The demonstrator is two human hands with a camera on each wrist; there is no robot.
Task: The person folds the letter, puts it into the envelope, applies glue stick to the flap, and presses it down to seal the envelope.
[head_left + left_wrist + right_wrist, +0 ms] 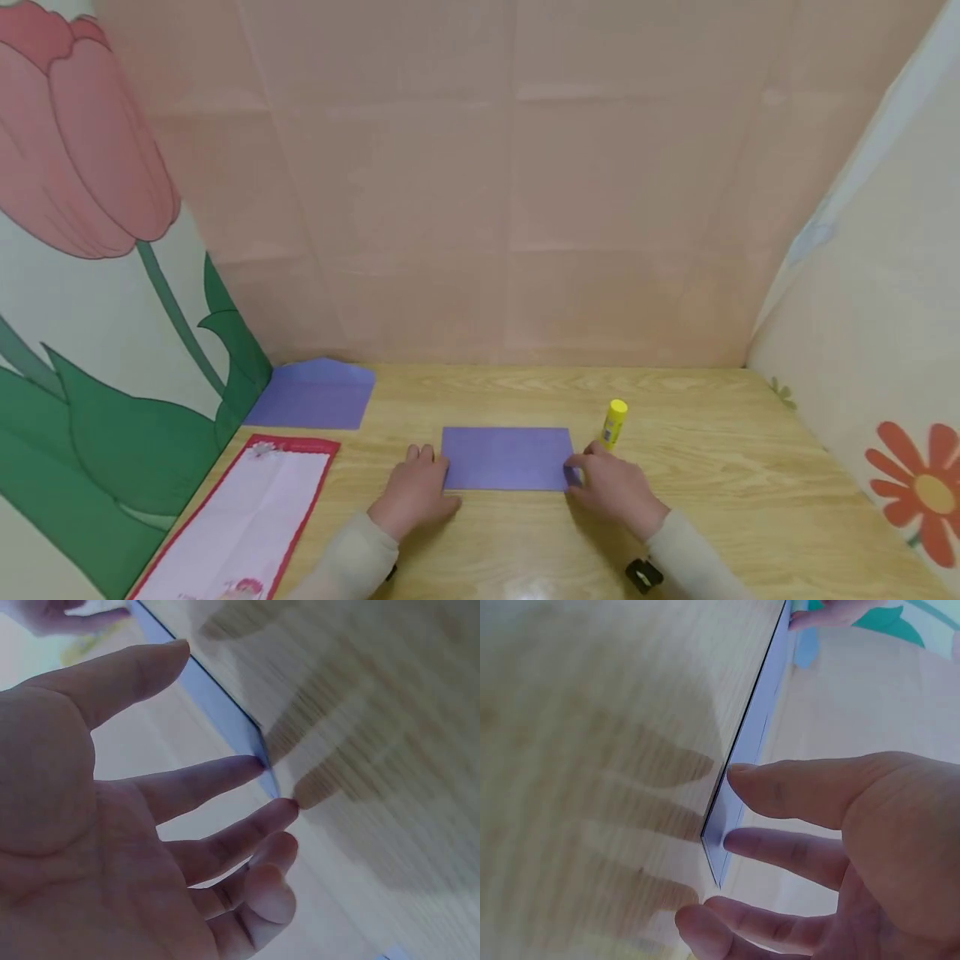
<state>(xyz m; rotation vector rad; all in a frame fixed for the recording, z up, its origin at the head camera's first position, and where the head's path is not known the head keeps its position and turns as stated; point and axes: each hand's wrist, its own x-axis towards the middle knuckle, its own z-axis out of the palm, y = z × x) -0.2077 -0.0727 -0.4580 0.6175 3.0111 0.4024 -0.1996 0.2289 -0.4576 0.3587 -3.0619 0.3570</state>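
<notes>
A purple envelope [507, 458] lies flat on the wooden table in front of me, its long side running left to right. My left hand [414, 492] is at its left end; in the left wrist view [112, 817] the index fingertip touches the short edge and the thumb stands off. At the other end, my right hand [613, 490] rests thumb and index fingertips on the envelope near its right edge. These fingers look fairly straight in the right wrist view [802, 847]. Just beyond the right hand stands a yellow glue stick [614, 423].
Another purple envelope [311, 400], its flap raised, lies at the back left. Nearer on the left is a white sheet with a red border [247, 508]. A beige sheet [510, 208] covers the back, with flower-printed side panels [892, 333] at the table's edges.
</notes>
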